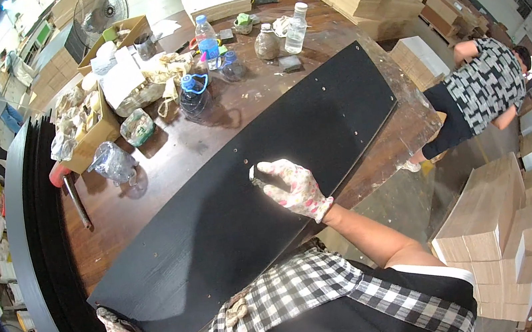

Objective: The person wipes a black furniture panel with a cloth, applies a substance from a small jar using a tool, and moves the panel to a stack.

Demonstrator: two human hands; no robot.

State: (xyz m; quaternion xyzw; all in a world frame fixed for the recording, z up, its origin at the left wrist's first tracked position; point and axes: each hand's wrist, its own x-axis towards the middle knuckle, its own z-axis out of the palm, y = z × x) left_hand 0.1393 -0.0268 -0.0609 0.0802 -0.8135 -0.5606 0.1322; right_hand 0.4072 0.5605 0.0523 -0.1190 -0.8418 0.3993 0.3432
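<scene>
A black-and-white checkered apron (282,291) covers the person's front. The gloved left hand (121,329) grips the near left end of a long, curved-edged black panel (236,197) that lies slantwise across the brown table (166,172), small holes along its edges. Over the panel's middle, the gloved right hand (296,192) has its thumb and fingers curved toward each other; whether they pinch something small I cannot tell. To the left stand more curved dark panels (30,251), beside a red-ended tool (77,201). Farther back are a cardboard box (96,144), a blue-capped jug (194,103) and a clear bottle (296,33). A co-worker (487,86) bends at the far right; a fan (100,16) stands far left.
</scene>
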